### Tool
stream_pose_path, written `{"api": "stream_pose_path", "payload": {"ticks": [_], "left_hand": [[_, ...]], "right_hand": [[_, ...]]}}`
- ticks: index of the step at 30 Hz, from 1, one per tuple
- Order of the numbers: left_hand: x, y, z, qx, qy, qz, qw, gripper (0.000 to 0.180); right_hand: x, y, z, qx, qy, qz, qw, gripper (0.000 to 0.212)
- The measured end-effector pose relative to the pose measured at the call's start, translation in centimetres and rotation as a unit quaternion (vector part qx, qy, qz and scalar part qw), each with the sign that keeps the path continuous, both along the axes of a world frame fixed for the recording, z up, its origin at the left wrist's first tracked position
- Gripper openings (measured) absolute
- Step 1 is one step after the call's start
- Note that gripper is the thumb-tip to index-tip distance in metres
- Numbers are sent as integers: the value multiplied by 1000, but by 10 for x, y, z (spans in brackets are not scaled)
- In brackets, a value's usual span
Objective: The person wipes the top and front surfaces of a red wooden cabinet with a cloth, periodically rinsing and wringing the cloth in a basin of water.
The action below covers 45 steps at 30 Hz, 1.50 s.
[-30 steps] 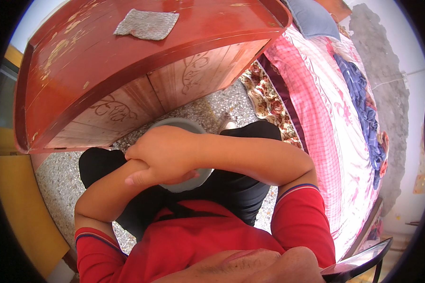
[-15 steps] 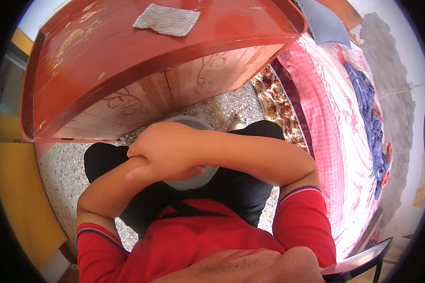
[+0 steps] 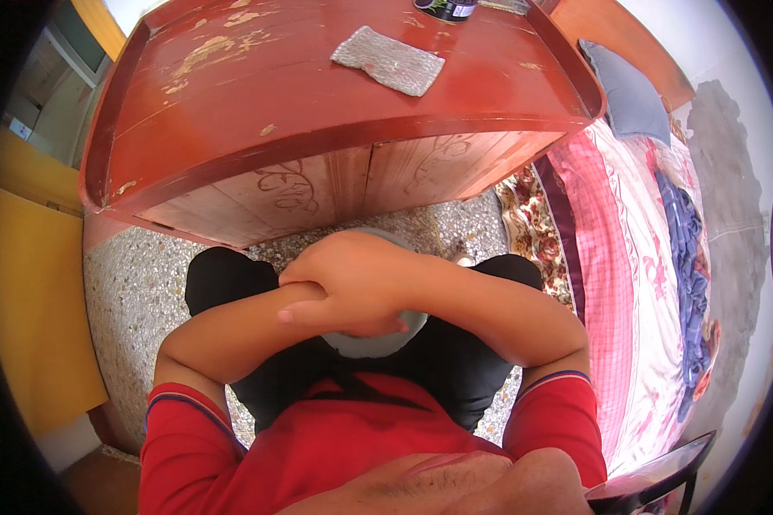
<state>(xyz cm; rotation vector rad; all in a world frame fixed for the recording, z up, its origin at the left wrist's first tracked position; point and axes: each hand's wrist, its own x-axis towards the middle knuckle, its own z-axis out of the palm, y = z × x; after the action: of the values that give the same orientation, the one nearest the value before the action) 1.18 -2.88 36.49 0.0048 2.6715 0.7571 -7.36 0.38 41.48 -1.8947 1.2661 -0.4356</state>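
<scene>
Clamping the right hand [image 3: 352, 279] around the left forearm [image 3: 253, 326] at mid-frame, seemingly for steadiness, above a grey tub [image 3: 374, 346] sitting within easy reach between the knees [image 3: 226, 279], and tucking the left hand [image 3: 381, 327] underneath, too hidden to tell its grip.

Basin [image 3: 376, 346] — smooth, plastic-looking; cabinet top [image 3: 318, 99] — glossy paint, chipped.

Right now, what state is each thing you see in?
Bare right hand, closed around the bare left forearm
Bare left hand, mostly hidden
Red wooden cabinet, paint chipped
Carved wooden doors, shut
Grey textured sheet, lying flat
Round grey container, partly covered, contents hidden
Dark-blue fabric, bunched on pink-and-white bedding
</scene>
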Motion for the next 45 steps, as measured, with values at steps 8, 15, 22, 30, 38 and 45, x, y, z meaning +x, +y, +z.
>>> {"api": "stream_pose_path", "payload": {"ticks": [8,15,22,30,38,45], "left_hand": [[3,1,-1,3,4,9,1000,17],[3,3,-2,2,6,8,1000,18],[2,4,-2,1,5,6,1000,18],[1,5,-2,-1,6,4,1000,19],[1,6,-3,-2,8,2,1000,20],[-2,7,-3,1,12,-1,1000,21]], "right_hand": [[0,2,7,10,-10,-5,1000,49],[-5,5,11,-15,-40,9,999,47],[-5,7,2,-60,-79,16,995,39],[-5,8,0,-80,-97,31,992,33],[-1,6,-1,-113,-133,50,983,25],[1,8,-9,-160,-174,50,970,27]]}}
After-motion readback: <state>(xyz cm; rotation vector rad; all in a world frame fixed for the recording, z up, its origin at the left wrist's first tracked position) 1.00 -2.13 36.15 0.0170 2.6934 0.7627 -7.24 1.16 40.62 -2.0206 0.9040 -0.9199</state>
